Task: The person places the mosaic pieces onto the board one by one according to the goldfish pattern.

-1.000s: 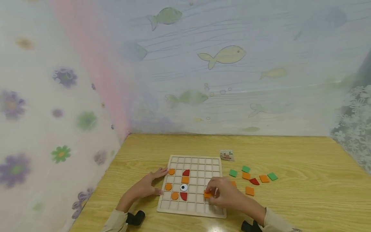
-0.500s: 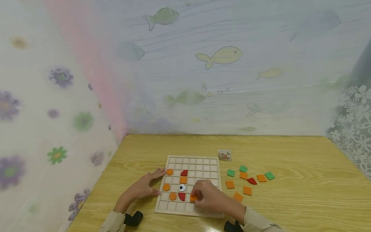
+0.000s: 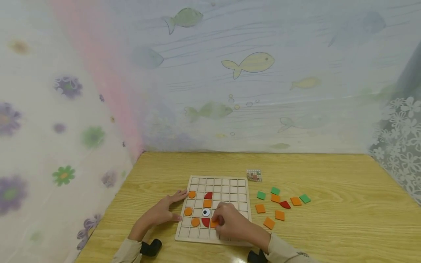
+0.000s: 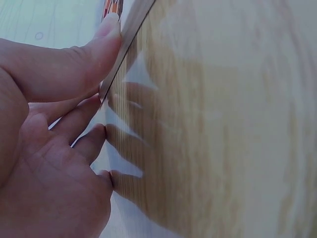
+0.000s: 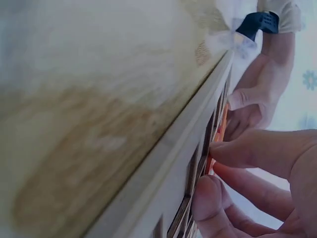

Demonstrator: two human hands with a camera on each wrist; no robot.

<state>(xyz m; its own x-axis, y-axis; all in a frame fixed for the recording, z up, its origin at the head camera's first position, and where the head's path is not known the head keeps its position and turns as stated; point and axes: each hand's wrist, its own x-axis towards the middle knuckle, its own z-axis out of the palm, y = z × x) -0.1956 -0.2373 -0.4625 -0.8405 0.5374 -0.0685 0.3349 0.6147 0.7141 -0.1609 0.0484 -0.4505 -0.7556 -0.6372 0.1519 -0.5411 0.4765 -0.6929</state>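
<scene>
A wooden grid board (image 3: 230, 181) lies on the table. My right hand (image 3: 231, 222) pinches an orange square tile (image 3: 214, 224) at a cell just right of the lower red quarter-round tile (image 3: 205, 222); whether it is fully seated I cannot tell. In the right wrist view, thumb and fingers (image 5: 205, 198) meet at the board's surface. My left hand (image 3: 162, 211) touches the board's left edge with thumb and straight fingers spread. On the board also lie several orange round tiles (image 3: 188, 211), an eye disc (image 3: 205, 212), an orange square (image 3: 207, 204) and another red quarter-round (image 3: 208, 195).
Right of the board lie loose green squares (image 3: 261, 195), several orange squares (image 3: 280, 215) and a red piece (image 3: 285, 204). A small pattern card (image 3: 254, 175) lies by the board's upper right corner. A fish-printed curtain (image 3: 197, 138) hangs behind the wooden table (image 3: 329, 233).
My right hand has carried the orange square leftward across the board, from its right side to beside the lower red tile. My left hand keeps its place at the edge.
</scene>
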